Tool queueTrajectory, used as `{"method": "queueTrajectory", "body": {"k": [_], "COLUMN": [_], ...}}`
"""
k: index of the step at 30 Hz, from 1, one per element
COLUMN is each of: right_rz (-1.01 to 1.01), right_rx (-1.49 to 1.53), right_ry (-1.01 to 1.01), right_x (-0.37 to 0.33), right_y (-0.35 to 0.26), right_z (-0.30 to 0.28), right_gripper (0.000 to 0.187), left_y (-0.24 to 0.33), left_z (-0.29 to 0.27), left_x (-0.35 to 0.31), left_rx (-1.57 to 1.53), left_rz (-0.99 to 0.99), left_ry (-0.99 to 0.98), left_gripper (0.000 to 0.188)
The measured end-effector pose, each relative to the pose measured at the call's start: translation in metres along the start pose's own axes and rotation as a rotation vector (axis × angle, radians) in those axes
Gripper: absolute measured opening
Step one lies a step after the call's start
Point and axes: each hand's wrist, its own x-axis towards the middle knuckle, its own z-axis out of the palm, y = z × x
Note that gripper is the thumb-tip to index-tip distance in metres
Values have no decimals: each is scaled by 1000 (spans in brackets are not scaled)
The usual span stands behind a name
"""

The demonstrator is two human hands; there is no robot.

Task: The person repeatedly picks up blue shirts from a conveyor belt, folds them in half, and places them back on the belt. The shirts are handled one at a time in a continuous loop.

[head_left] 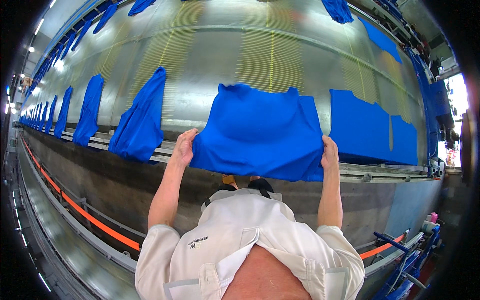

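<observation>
A bright blue fabric piece [257, 132] spreads out in front of me, its far end on the long metal table and its near part sagging past the table's edge. My left hand [185, 146] pinches its left side near the lower corner. At the opposite side, my right hand [329, 152] is closed on the fabric's edge. To the right, a blue panel [357, 125] lies flat with its near edge at the table rail. Left of my left hand, a folded blue piece [142, 115] drapes over the table edge.
The long grey table [205, 60] carries bands of yellow ruled lines. Several blue pieces hang along its near edge to the left, others along its far edge. A metal rail [370, 172] runs along the near side. Behind me runs an orange strip [95, 217]; blue framework [410, 265] stands lower right.
</observation>
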Motion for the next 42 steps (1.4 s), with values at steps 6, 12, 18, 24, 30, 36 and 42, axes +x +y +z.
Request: {"method": "queueTrajectory", "body": {"k": [6,12,18,24,30,36,42], "right_rz": [189,130,31,-49,-165,-367,-424], "right_rx": [-168,-113,13,32,-50,53,19], "right_ry": [-98,-133,-75,-10,81,-16,32], "right_x": [-15,-23,-26,-23,18,75,80], "right_y": [-14,-47,-63,-89,-112,-125,-114], "right_z": [-5,5,13,27,59,72,75], "right_gripper": [14,12,15,13,12,12,9], "left_y": [29,40,42,52,86,120,102], "left_z": [37,49,57,61,84,123,98], "left_x": [-2,-5,-15,-12,18,70,103], "left_rx": [392,334,272,159,96,-57,-17], "left_rz": [-210,-44,83,168,280,463,518], "left_ry": [66,23,146,101,53,-52,-92], "left_gripper": [20,18,16,13,14,14,12]}}
